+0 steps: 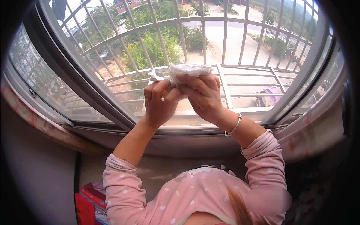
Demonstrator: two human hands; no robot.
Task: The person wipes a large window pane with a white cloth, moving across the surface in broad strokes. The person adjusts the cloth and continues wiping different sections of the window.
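A crumpled white cloth point(191, 69), thin and wadded, is held up in front of the open window between both hands. My left hand point(160, 98) pinches its left part, and a small end of it sticks out above the fingers. Around the larger bunched part, my right hand point(204, 94) curls with the knuckles toward me. The two hands meet at the fingertips, where the folds of cloth are partly hidden. A silver bangle point(234, 126) circles the right wrist.
Beyond the window frame point(92, 84) stands a metal security grille point(180, 21) with a barred ledge. A purple basin-like object point(271, 94) shows at the right, past the bars. The window sill point(191, 143) runs below my forearms. Red folded items or packages point(90, 199) lie at lower left.
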